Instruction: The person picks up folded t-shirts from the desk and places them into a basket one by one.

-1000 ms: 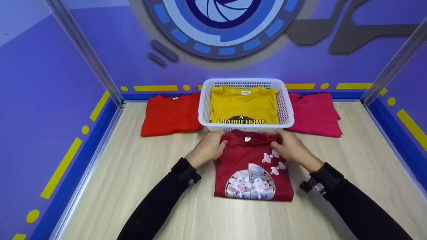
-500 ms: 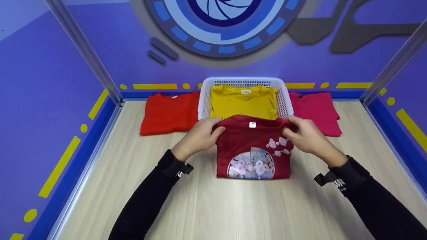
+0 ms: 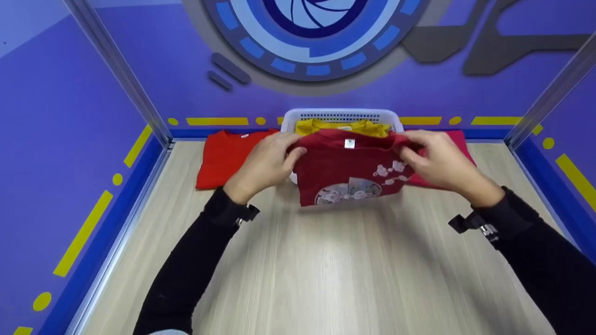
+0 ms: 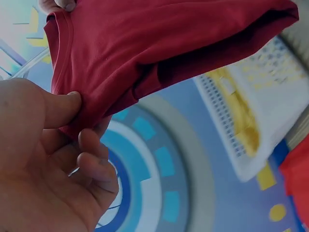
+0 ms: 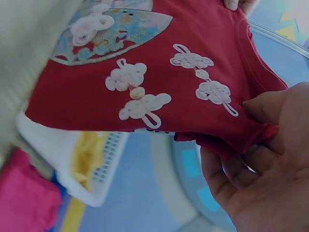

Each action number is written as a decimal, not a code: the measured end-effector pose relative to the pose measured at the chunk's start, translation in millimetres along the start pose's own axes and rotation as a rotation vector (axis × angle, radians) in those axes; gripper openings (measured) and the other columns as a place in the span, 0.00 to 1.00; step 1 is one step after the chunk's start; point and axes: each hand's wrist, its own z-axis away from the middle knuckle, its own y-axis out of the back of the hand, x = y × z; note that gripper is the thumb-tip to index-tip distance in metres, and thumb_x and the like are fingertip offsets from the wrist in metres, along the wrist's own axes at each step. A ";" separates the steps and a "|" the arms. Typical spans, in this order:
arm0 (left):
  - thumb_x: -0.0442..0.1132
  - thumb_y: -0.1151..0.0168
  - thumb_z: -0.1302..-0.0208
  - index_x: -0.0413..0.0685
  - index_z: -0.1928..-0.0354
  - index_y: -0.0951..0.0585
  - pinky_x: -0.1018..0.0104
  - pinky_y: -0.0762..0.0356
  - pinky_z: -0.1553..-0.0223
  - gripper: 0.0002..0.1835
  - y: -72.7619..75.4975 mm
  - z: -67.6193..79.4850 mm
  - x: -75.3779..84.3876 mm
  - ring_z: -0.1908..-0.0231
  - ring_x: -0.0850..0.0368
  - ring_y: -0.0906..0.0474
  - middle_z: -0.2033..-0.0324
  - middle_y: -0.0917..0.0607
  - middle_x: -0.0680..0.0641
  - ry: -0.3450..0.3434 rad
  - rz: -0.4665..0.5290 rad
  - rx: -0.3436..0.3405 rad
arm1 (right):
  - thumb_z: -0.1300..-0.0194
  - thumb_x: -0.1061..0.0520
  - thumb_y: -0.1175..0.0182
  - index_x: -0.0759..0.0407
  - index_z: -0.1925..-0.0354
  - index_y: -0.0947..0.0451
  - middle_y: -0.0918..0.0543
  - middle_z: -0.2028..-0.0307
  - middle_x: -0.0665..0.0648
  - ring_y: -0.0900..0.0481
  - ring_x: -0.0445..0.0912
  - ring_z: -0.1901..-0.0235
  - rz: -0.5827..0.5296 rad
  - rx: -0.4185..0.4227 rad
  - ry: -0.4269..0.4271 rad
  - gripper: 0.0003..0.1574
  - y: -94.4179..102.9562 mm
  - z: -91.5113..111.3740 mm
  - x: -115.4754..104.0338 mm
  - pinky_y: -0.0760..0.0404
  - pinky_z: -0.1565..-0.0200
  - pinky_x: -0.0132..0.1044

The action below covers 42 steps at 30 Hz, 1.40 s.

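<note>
A folded dark red shirt [image 3: 344,163] with a half-round print and pale flower knots hangs raised in front of the white basket [image 3: 344,113]. My left hand [image 3: 265,160] pinches its left shoulder by the collar, thumb on top, as the left wrist view shows. At the opposite shoulder my right hand [image 3: 440,160] pinches the cloth between thumb and fingers; in the right wrist view the flower knots [image 5: 140,92] lie close by. Inside the basket is a folded yellow shirt [image 3: 342,125], mostly hidden behind the red one.
To the basket's left lies a folded bright red shirt [image 3: 223,160] on the wooden table [image 3: 316,270]. A pink shirt [image 3: 458,144] lies to its right, partly covered by my right hand. Purple printed walls [image 3: 153,70] stand behind and at both sides.
Both hands have lifted the dark red shirt off the table and carried it forward and up. It now hides most of the basket and the yellow shirt.
</note>
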 end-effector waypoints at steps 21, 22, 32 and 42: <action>0.49 0.42 0.15 0.50 0.31 0.15 0.45 0.25 0.26 0.20 -25.7 -122.8 -51.5 0.29 0.43 0.21 0.31 0.15 0.42 0.339 -0.072 -0.200 | 0.17 0.55 0.47 0.67 0.38 0.17 0.16 0.56 0.65 0.23 0.49 0.65 0.080 -0.097 -0.271 0.22 -28.4 -111.4 72.5 0.24 0.62 0.37; 0.49 0.42 0.15 0.48 0.34 0.14 0.44 0.22 0.28 0.19 -30.7 -124.4 -52.8 0.31 0.41 0.19 0.33 0.14 0.41 0.346 -0.101 -0.205 | 0.18 0.56 0.47 0.68 0.37 0.17 0.16 0.54 0.67 0.22 0.49 0.66 0.083 -0.107 -0.285 0.23 -33.0 -113.6 75.9 0.24 0.62 0.37; 0.43 0.38 0.21 0.45 0.53 0.13 0.41 0.12 0.42 0.10 -66.3 -119.6 -62.9 0.43 0.42 0.12 0.42 0.11 0.41 0.341 -0.395 -0.318 | 0.21 0.60 0.46 0.71 0.55 0.18 0.14 0.54 0.74 0.16 0.64 0.53 0.243 -0.228 -0.218 0.14 -83.7 -128.2 92.4 0.17 0.42 0.60; 0.42 0.37 0.22 0.44 0.48 0.11 0.43 0.11 0.42 0.12 -84.3 -135.6 -65.4 0.41 0.42 0.12 0.39 0.10 0.40 0.338 -0.456 -0.321 | 0.25 0.61 0.48 0.73 0.59 0.21 0.14 0.54 0.78 0.16 0.67 0.53 0.322 -0.262 -0.184 0.14 -83.4 -137.6 100.0 0.17 0.42 0.62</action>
